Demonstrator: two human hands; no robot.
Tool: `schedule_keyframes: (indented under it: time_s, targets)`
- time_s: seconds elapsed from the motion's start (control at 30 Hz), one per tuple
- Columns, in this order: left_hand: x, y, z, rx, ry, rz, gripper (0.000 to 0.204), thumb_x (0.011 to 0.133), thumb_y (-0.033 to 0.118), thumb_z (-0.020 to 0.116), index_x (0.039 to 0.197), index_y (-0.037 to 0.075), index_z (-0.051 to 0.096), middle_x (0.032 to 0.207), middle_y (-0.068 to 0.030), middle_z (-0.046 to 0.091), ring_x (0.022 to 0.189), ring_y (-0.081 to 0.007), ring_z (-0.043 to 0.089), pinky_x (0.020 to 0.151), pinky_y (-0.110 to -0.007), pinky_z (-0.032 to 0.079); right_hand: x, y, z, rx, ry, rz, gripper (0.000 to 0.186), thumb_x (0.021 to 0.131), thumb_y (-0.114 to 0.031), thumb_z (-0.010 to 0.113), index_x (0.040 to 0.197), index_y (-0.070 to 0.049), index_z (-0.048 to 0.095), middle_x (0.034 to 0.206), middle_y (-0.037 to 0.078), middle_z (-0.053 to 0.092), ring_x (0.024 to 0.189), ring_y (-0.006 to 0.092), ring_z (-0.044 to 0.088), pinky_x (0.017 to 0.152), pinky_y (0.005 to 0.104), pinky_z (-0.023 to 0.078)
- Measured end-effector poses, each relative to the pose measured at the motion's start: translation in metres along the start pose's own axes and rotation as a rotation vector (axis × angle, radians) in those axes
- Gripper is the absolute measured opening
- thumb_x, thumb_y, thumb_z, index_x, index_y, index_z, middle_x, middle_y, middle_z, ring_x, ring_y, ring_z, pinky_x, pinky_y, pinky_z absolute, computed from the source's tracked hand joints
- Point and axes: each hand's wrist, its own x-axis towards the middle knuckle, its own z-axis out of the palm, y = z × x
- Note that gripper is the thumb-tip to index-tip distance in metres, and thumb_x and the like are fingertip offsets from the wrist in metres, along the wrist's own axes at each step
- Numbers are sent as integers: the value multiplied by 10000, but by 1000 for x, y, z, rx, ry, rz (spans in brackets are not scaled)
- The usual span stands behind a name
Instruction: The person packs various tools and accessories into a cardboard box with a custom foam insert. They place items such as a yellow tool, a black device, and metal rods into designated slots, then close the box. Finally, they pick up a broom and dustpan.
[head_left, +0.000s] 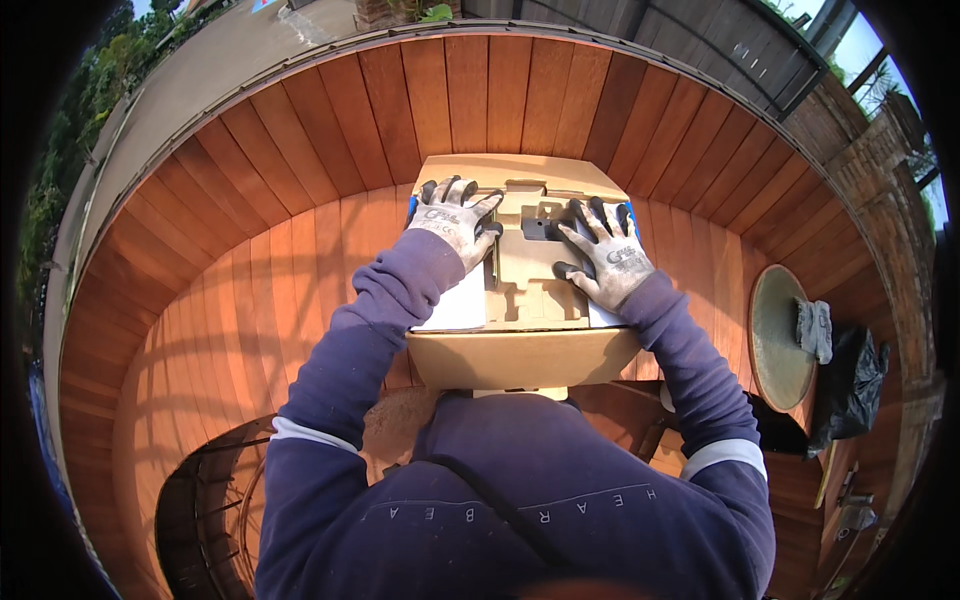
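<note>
An open cardboard box (520, 358) stands in front of me on a wooden bench, its far flap raised. Inside lies a moulded brown cardboard insert (535, 268) with cut-outs. My left hand (452, 218), in a white and black work glove, rests spread on the insert's left part. My right hand (612, 262), gloved alike, lies with fingers apart on its right side. Between them a small dark grey thing (538, 229) shows in a cut-out. A white flat piece (458, 303) lies below my left wrist. Blue bits peek out beside both hands.
A curved wooden bench (255, 290) with a slatted backrest (470, 95) wraps around me. On the right stand a round glass-topped table (778, 335) with grey gloves (814, 330) at its edge, and a black plastic bag (850, 385).
</note>
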Motion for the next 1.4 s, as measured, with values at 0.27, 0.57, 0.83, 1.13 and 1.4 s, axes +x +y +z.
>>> schedule_keyframes:
  time_s: [0.27,0.57,0.83,1.13,1.4]
  targets:
    - [2,-5,-1,28,-10,54,596,1024,457,496,1557,193,458,1642,-144,363,1541,-371,258,1277,-517,149,-5,-6,-5,67,66,22,646,914,-459,680,1493,-204,548,1638,185,342,1537,439,233,1269,576,139]
    - [-20,4,-11,8,-107,235,1055,747,676,769,1594,184,377,1631,-231,332,1546,-433,218,1279,-558,132,-6,-8,-2,186,29,-47,885,770,-523,764,1522,-147,488,1553,191,466,1526,436,265,1280,551,140]
    - [-18,17,-32,6,-181,146,999,719,522,829,1554,147,429,1574,-231,397,1502,-430,305,1248,-544,240,-7,-4,-37,179,152,-100,756,735,-246,785,1446,-113,564,1419,223,572,1426,436,408,1224,543,273]
    - [-72,-57,-119,-7,-19,36,686,735,209,741,1405,146,608,1495,-155,530,1413,-380,435,1179,-505,355,-101,77,-92,-314,29,507,532,829,-187,746,1352,-164,655,1343,75,652,1354,321,514,1235,517,258]
    - [-94,-26,-73,299,213,39,379,985,214,571,1350,131,627,1422,-82,601,1427,-292,447,1247,-516,246,-37,-21,-69,357,401,-265,446,860,-113,712,1294,-53,627,1301,204,626,1267,410,568,1144,514,405]
